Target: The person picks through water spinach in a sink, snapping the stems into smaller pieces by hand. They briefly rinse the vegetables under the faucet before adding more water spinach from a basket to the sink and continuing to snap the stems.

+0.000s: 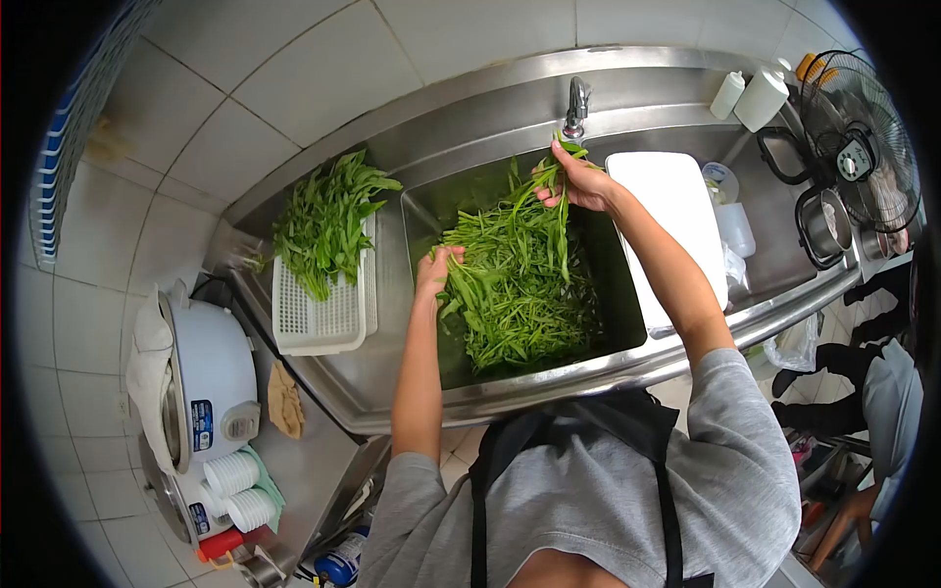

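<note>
A big heap of long-stemmed leafy greens [520, 304], which look like water spinach, fills most of the steel sink basin [622, 328]. At the heap's left edge, my left hand [436, 271] is closed around some stems and leaves. My right hand [576, 179] is raised over the back right of the basin, below the tap [576, 103], gripping several stems that hang down toward the heap. More leafy greens [333, 216] lie in a white perforated basket [319, 328] left of the basin.
A white board [671, 230] lies right of the basin. Beyond it are white bottles [760, 98], a fan [851, 162] and a pot [825, 223]. A rice cooker [216, 363] and stacked white cups [235, 475] stand at left. Another person [887, 402] is at far right.
</note>
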Demonstrator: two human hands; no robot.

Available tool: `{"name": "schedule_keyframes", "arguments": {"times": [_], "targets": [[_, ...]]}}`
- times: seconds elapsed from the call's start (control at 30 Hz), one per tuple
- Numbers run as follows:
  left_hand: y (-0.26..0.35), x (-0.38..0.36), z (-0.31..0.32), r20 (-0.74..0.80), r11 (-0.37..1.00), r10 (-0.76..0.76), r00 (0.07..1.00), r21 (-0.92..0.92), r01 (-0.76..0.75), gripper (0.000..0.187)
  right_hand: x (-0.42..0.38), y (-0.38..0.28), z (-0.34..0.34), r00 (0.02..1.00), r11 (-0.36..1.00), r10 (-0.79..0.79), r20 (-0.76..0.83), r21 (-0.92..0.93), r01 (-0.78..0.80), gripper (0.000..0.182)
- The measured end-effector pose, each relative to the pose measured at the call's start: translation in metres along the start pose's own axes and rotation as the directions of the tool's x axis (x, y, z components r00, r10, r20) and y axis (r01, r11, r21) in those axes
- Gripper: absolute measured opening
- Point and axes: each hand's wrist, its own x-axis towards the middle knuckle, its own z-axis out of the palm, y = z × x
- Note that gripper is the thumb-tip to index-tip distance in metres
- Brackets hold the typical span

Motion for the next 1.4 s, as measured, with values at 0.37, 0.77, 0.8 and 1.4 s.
{"name": "schedule_keyframes", "arguments": {"times": [0.37,0.77,0.8,1.4], "targets": [[0.044,-0.014,0.081,0.234,0.825,0.163,0.958,0.500,-0.263,0.023,0.014,0.053,0.040,0.993,0.992,0.119,0.001,0.030,-0.119,0.052],[0.034,-0.019,0.082,0.313,0.919,0.048,0.948,0.357,-0.165,0.023,0.015,0.075,0.041,0.985,0.973,0.148,-0.091,-0.164,-0.161,0.067],[0.037,-0.019,0.079,0.341,0.938,0.020,0.940,0.320,-0.136,0.022,0.008,0.068,0.042,0.982,0.937,0.108,-0.155,-0.315,-0.152,0.067],[0.046,-0.016,0.056,0.512,0.997,-0.054,0.858,0.077,0.017,0.022,0.006,0.061,0.041,0.980,0.954,-0.133,-0.150,-0.289,0.085,0.036]]}}
